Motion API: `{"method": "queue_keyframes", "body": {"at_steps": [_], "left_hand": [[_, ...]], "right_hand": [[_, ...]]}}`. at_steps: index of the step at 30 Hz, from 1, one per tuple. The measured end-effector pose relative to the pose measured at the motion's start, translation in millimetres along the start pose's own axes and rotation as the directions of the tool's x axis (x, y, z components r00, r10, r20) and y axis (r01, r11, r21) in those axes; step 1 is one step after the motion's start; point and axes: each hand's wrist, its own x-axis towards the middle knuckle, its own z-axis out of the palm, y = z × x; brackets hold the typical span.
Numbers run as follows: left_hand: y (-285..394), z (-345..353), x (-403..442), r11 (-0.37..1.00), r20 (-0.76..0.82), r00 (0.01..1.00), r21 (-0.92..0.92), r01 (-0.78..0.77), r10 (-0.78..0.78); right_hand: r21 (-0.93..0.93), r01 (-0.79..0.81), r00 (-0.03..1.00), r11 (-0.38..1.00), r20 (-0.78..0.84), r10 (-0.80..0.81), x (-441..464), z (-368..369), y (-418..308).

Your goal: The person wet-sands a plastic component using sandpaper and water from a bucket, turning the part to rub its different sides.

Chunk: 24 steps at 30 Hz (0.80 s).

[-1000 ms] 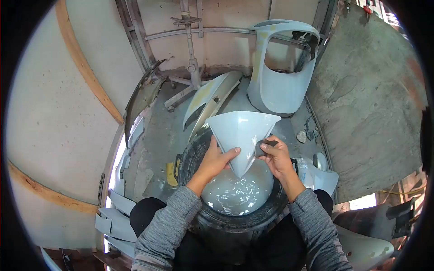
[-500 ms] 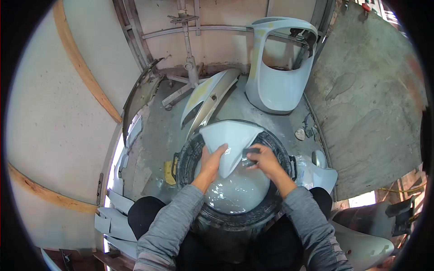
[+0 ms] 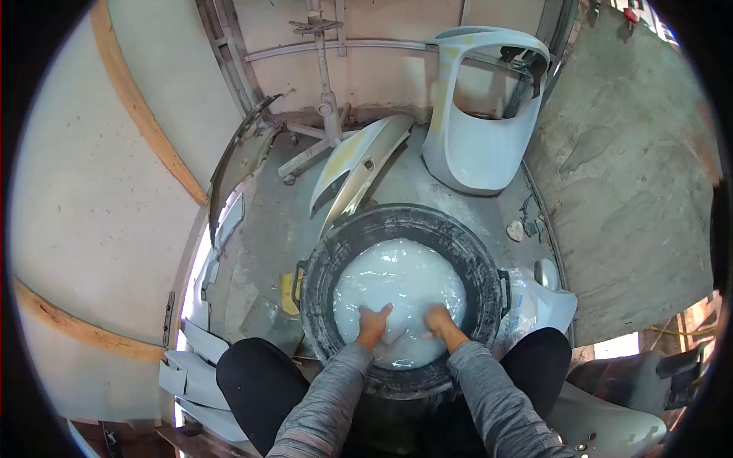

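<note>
Cloudy white water (image 3: 398,273) with shiny ripples partly fills a round, scuffed black tub (image 3: 475,263) standing upright, a pale panel (image 3: 392,333) faintly visible beneath.

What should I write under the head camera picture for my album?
Left hand and right hand dip into cloudy water in a big black tub on the grey floor.

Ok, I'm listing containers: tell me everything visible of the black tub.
The tub is round, black, probably plastic, with a handle on each side and pale smears inside. It stands upright on the floor, holding cloudy whitish liquid. The left hand and right hand dip in, sleeves crossing over its near rim.
</note>
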Motion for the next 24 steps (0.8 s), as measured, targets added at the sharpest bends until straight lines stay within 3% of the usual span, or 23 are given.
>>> {"method": "queue_keyframes", "body": {"at_steps": [2, 4, 6, 7, 8, 9, 11, 14, 15, 19, 24], "left_hand": [[18.2, -3.3, -5.9, 0.994, -0.006, 1.000, -0.103, 0.028, -0.028], [69.1, -21.1, -36.0, 0.957, 0.110, 0.980, -0.218, 0.189, -0.169], [77.3, -23.7, -31.1, 0.948, 0.095, 0.978, -0.243, 0.203, -0.185], [87.9, -27.1, -33.3, 0.937, 0.080, 0.976, -0.272, 0.218, -0.204], [96.9, -28.4, -39.3, 0.901, 0.107, 0.970, -0.359, 0.242, -0.217], [111.8, -32.3, -40.7, 0.903, 0.106, 0.972, -0.361, 0.233, -0.208], [134.0, -39.2, -41.0, 0.849, 0.201, 0.979, -0.517, 0.113, -0.008], [182.3, -57.8, -61.6, 0.828, 0.252, 0.954, -0.561, 0.009, 0.160], [192.1, -63.6, -67.7, 0.837, 0.250, 0.941, -0.543, -0.060, 0.229], [220.8, -94.6, -93.3, 0.798, 0.358, 0.868, -0.599, -0.069, 0.344], [228.2, -89.8, -96.4, 0.725, 0.418, 0.853, -0.685, 0.071, 0.313]], "right_hand": [[-0.009, 0.042, 0.997, 0.999, 0.067, -0.042, -22.9, 12.2, -41.7], [-0.012, 0.092, 0.987, 0.996, 0.133, -0.090, -50.3, 11.4, -84.8], [-0.354, 0.187, 0.982, 0.917, 0.065, -0.175, -78.7, 7.8, -118.2], [-0.352, 0.194, 0.981, 0.916, 0.066, -0.183, -86.5, 5.3, -123.3], [-0.318, 0.243, 0.963, 0.916, -0.038, -0.268, -93.4, 0.2, -127.0], [-0.290, 0.295, 0.927, 0.911, -0.144, -0.346, -99.2, -6.8, -131.5], [-0.265, 0.259, 0.950, 0.929, -0.101, -0.294, -116.7, -20.4, -143.2], [0.231, 0.311, 0.930, 0.922, 0.127, -0.345, -139.6, -27.8, -150.2], [0.235, 0.314, 0.928, 0.920, 0.128, -0.349, -143.4, -26.3, -152.7], [0.426, 0.424, 0.854, 0.799, 0.106, -0.510, -159.6, -17.6, -161.4], [0.527, 0.511, 0.783, 0.679, 0.040, -0.620, -165.1, -20.9, -169.9]]}}
